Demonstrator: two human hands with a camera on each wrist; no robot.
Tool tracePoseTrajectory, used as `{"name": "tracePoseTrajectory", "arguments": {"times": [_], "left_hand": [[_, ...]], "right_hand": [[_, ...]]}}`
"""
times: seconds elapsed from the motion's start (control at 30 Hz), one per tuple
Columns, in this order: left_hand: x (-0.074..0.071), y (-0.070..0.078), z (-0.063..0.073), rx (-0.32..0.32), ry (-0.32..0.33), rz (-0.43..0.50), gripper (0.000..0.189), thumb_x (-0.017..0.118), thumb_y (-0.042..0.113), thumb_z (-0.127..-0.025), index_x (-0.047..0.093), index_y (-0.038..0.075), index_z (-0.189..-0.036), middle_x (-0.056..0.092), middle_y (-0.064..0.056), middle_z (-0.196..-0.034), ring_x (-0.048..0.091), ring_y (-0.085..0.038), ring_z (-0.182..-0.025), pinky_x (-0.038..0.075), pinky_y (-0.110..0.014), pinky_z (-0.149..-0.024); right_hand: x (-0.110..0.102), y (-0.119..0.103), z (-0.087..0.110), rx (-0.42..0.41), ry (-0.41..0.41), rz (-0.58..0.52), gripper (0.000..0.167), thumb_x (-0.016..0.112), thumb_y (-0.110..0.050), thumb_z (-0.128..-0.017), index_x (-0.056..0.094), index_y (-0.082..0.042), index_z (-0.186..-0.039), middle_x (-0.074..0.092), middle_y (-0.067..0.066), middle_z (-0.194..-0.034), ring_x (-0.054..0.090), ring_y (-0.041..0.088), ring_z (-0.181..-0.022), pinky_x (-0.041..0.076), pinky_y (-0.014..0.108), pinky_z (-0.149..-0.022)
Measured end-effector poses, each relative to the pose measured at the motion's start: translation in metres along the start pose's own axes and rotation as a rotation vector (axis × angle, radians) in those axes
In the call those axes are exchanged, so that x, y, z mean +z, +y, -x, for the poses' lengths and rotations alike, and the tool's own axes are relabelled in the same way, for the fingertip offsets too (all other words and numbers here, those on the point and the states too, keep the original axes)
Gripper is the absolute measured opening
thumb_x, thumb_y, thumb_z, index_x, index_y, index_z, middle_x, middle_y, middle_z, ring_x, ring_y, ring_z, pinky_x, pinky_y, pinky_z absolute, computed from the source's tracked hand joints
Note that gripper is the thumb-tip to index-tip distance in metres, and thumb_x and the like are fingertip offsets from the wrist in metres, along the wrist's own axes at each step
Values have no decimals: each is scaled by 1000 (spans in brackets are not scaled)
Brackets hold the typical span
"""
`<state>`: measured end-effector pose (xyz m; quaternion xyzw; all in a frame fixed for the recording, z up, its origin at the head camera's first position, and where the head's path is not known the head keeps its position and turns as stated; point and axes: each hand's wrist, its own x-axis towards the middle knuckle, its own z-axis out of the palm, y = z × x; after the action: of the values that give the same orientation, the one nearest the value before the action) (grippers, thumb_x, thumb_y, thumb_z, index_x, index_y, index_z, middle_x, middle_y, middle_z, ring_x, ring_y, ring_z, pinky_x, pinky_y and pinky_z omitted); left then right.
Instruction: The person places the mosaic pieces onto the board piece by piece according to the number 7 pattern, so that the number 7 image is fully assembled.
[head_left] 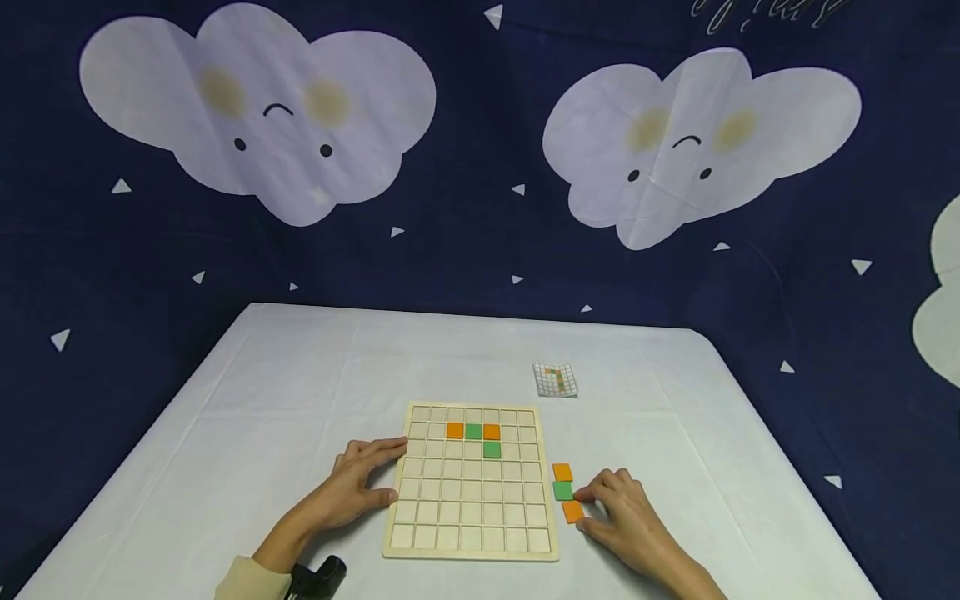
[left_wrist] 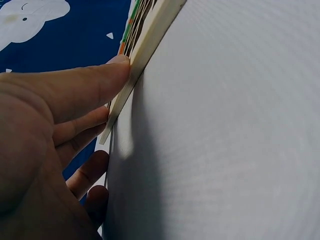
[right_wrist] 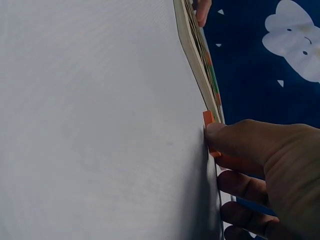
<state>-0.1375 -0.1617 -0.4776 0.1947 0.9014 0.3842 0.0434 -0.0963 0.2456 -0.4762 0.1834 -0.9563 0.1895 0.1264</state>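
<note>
A wooden grid board [head_left: 471, 557] lies on the table, with two orange tiles and a green tile [head_left: 473, 432] in a row near its far edge. Another green tile [head_left: 492, 450] sits below the row's right end. My left hand [head_left: 347, 487] rests at the board's left edge, thumb and fingertips touching the wood. Beside the board's right edge, my right hand [head_left: 626, 521] pinches the nearest orange tile [head_left: 572, 512] between thumb and index finger; in the right wrist view this tile [right_wrist: 208, 119] shows at the thumb tip. Just beyond it lie a loose green tile [head_left: 562, 491] and an orange one [head_left: 562, 472].
A small card [head_left: 556, 380] printed with a coloured grid pattern lies behind the board, toward the right. White cloth covers the table [head_left: 300, 375]. A dark blue curtain with clouds [head_left: 258, 108] hangs behind it. A black strap device [head_left: 318, 577] is on the left wrist.
</note>
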Motion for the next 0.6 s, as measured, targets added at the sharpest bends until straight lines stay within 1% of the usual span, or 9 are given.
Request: {"name": "tracePoseTrajectory", "arguments": {"times": [0.1,0.2,0.47,0.6], "left_hand": [[-1,0,0,10,2,1,63,75,21,-76,53,13,-135,45,3,-146,34,-11,-111,22,-36,-88],[-1,0,0,19,3,-5,63,75,21,-76,53,13,-135,45,2,-146,34,-10,-111,22,-35,-87],[0,-1,1,42,11,-10,62,74,24,-77,53,13,-135,45,-1,-145,35,-13,-111,23,-35,-86],[-1,0,1,55,13,-22,62,73,27,-79,53,12,-135,46,-2,-145,36,-15,-111,24,-35,-85]], "right_hand": [[0,0,-1,-31,9,3,27,83,-23,-65,71,-23,-89,54,-20,-85,37,-2,-83,33,26,-81],[0,0,-1,-40,8,1,26,83,-23,-66,70,-23,-88,54,-20,-86,36,-3,-83,33,26,-80],[-2,-1,-1,-11,-21,-9,23,82,-24,-67,69,-26,-86,53,-23,-85,36,-3,-83,35,26,-79],[-4,0,-1,-19,1,-11,24,83,-24,-66,68,-26,-85,52,-22,-83,35,-3,-82,34,25,-78]]}}
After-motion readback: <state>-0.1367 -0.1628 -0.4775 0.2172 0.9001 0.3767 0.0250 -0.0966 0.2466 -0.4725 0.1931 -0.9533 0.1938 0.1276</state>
